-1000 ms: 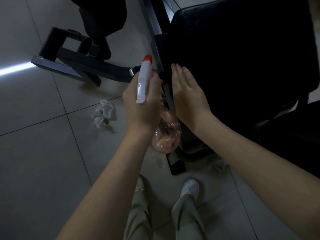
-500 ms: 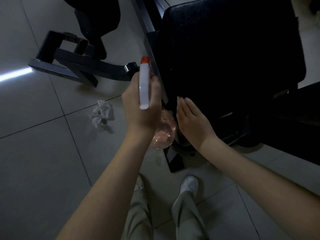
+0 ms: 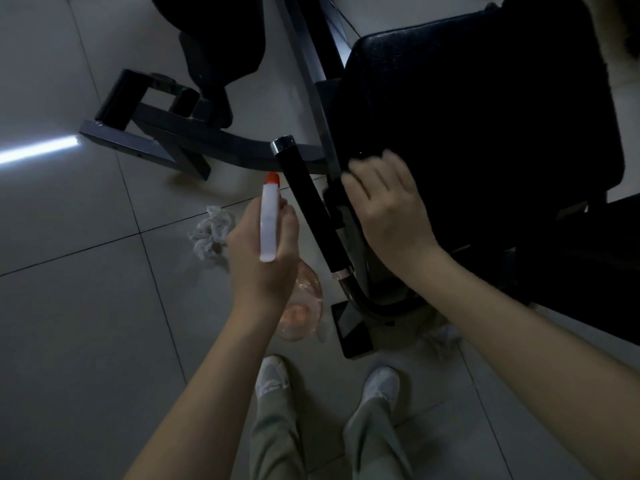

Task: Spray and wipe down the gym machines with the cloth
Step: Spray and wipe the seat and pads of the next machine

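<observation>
My left hand (image 3: 258,268) grips a spray bottle (image 3: 269,223) with a white head, an orange nozzle and a clear pinkish body. The nozzle points away from me, toward the machine's frame. My right hand (image 3: 384,209) rests with loosely spread, motion-blurred fingers on the left edge of the black seat pad (image 3: 485,116) and holds nothing. A crumpled white cloth (image 3: 209,232) lies on the floor tiles just left of my left hand, touched by neither hand. Between my hands runs a black handle bar (image 3: 306,206) with a chrome end cap.
The machine's dark steel base frame (image 3: 162,133) spreads over the floor at upper left, with a second black pad (image 3: 214,46) above it. A black foot plate (image 3: 353,327) sits in front of my white shoes (image 3: 382,382). Open tile floor (image 3: 86,323) lies to the left.
My right hand has slid from the pad's lower side up onto its left edge. My left hand with the bottle has dropped lower and leftward, uncovering the handle bar. The view has pulled back.
</observation>
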`<state>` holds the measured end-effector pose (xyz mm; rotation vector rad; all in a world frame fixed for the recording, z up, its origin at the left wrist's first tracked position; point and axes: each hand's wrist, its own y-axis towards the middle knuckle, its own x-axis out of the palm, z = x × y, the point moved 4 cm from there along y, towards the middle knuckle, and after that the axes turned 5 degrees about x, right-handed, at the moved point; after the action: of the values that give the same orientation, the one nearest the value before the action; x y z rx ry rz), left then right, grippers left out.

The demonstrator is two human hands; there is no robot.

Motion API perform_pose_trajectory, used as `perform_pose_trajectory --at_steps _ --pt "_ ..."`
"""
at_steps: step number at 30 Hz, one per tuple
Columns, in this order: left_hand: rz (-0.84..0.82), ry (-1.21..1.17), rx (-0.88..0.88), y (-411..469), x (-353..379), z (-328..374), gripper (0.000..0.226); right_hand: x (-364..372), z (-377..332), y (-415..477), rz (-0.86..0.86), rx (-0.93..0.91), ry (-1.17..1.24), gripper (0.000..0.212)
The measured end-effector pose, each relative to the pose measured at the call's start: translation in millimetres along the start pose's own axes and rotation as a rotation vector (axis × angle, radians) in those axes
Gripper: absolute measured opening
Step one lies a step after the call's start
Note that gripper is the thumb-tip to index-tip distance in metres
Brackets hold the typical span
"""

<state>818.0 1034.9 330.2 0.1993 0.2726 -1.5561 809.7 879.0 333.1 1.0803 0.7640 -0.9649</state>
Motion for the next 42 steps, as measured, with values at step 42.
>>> perform_pose_trajectory --at_steps 42 --pt "-0.263 -0.016 -0.275 35.4 16.1 -23.9 0.039 26.8 36.1 23.2 -0.119 0.445 0.436 0.049"
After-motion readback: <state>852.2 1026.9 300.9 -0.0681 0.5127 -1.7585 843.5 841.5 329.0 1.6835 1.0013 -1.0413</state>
